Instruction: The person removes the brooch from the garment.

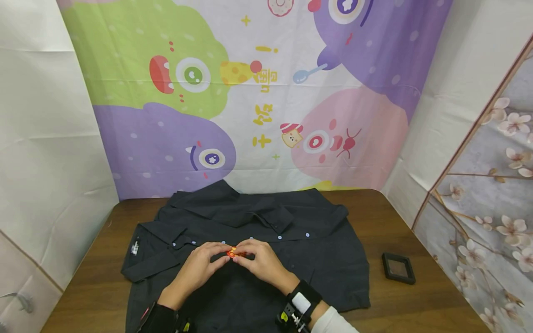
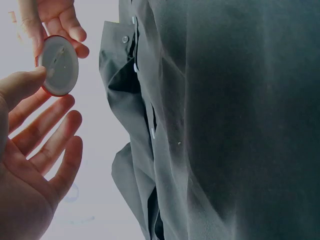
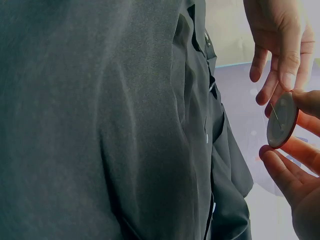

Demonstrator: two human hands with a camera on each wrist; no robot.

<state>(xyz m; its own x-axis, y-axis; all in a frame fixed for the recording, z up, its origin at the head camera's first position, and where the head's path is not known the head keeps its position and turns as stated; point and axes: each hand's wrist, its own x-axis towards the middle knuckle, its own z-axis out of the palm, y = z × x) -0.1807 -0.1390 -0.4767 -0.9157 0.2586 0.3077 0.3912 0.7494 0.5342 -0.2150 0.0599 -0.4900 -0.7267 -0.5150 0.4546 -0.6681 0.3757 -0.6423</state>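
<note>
Clock centred on the hands, 12 pointing away from the person. Left hand (image 1: pixel 200 262) pinches a round pin-back badge (image 2: pixel 60 76) from 9, its other fingers (image 2: pixel 62 131) spread; right hand (image 1: pixel 265 262) pinches it from 3. Badge is held above the black button-up shirt (image 1: pixel 333 268), pin wire (image 3: pixel 276 116) showing; can't tell if unclasped. My read: shirt laid out, badge in hand, done; fastening open, badge isn't on the fabric. Pale buttons (image 1: pixel 280 237) run 10 to 2. Black square frame (image 1: pixel 400 278) at 3 on wooden table (image 1: pixel 433 307), well apart.
</note>
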